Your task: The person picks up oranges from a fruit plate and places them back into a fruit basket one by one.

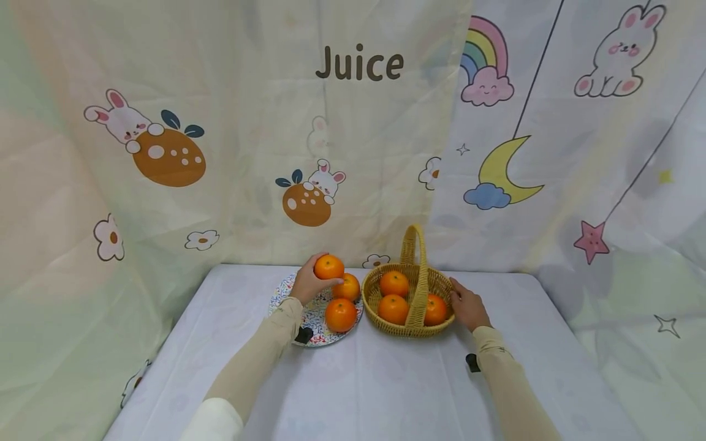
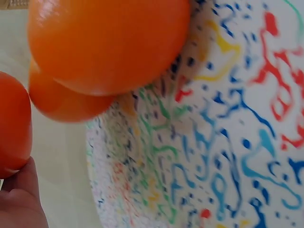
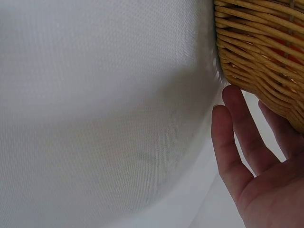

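In the head view, a patterned plate (image 1: 315, 320) and a wicker basket (image 1: 386, 326) are set near each other on the worktop (image 1: 386, 386). One orange (image 1: 329, 267) is gripped between the thumb and fingers of the left hand (image 1: 310, 283), at the plate's far side; whether it is fully clear of the rear orange (image 1: 349, 288) cannot be told. That rear orange and the front orange (image 1: 341, 315) are located on the plate. Three basket oranges (image 1: 393, 310) are contained in the basket, whose right rim is met by the right hand (image 1: 469, 306). The work is judged to be about midway, the fruit being split evenly: three pieces are placed in the basket, two are left on the plate and one is in hand. The direction of transfer is not established by this split. In the left wrist view, the gripped orange is seen at the edge, contacted by a fingertip, with two oranges beside it over the plate. In the right wrist view, the fingers are shown spread and only slightly bent against the basket wall; the basket is steadied, apparently, rather than grasped, and the thumb is not visible.
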`<state>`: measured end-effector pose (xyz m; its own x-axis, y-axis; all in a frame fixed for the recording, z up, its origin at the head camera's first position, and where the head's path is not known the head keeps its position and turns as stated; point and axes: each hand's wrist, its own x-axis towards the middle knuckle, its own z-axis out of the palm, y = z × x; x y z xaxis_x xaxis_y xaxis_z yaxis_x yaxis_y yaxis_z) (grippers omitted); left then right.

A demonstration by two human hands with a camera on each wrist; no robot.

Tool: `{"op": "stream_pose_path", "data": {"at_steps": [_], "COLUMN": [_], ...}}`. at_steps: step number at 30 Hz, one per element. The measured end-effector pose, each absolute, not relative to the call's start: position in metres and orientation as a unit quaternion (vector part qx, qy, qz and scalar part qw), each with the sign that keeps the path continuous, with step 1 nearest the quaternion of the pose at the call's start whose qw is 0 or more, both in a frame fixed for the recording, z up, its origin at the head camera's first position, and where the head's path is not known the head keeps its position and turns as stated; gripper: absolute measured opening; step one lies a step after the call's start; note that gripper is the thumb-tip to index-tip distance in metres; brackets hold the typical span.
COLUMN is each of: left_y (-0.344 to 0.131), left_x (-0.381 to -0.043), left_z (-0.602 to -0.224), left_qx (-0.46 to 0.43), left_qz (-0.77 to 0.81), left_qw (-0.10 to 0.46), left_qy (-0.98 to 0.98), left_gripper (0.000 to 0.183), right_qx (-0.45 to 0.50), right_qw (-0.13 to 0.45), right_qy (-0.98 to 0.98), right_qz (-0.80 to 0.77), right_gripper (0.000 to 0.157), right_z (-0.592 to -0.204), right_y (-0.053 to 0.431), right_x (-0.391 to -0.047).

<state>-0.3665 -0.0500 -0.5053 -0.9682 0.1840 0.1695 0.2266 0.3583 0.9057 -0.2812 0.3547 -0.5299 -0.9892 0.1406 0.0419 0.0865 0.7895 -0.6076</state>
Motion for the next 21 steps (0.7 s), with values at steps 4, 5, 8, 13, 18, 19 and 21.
{"op": "stream_pose_path", "data": {"at_steps": [4, 5, 8, 13, 18, 19, 21], "left_y": [-0.036, -0.032, -0.021, 0.002, 0.028, 0.034, 0.047], "left_x": [-0.370, -0.370, -0.372, -0.375, -0.373, -0.372, -0.369], "left_z": [-0.497, -0.495, -0.491, -0.488, -0.483, -0.481, -0.476], "left_qx": [-0.137, -0.139, -0.148, -0.171, -0.199, -0.204, -0.213], "left_qz": [-0.556, -0.556, -0.556, -0.558, -0.561, -0.563, -0.563], "left_qw": [0.021, 0.020, 0.015, 0.004, -0.001, -0.003, -0.004], "left_qy": [-0.820, -0.819, -0.818, -0.812, -0.804, -0.801, -0.798], "left_gripper": [0.085, 0.085, 0.087, 0.088, 0.085, 0.084, 0.083], "right_qx": [-0.064, -0.066, -0.068, -0.069, -0.064, -0.063, -0.063], "right_qw": [0.040, 0.039, 0.040, 0.045, 0.049, 0.050, 0.052], "right_qy": [-0.944, -0.944, -0.944, -0.944, -0.943, -0.943, -0.942], "right_qz": [0.321, 0.322, 0.319, 0.321, 0.322, 0.322, 0.325], "right_gripper": [0.052, 0.052, 0.052, 0.051, 0.051, 0.051, 0.051], "right_z": [-0.530, -0.530, -0.531, -0.531, -0.530, -0.530, -0.529], "right_y": [0.355, 0.355, 0.355, 0.356, 0.355, 0.356, 0.356], "right_x": [-0.281, -0.281, -0.282, -0.283, -0.281, -0.281, -0.280]}}
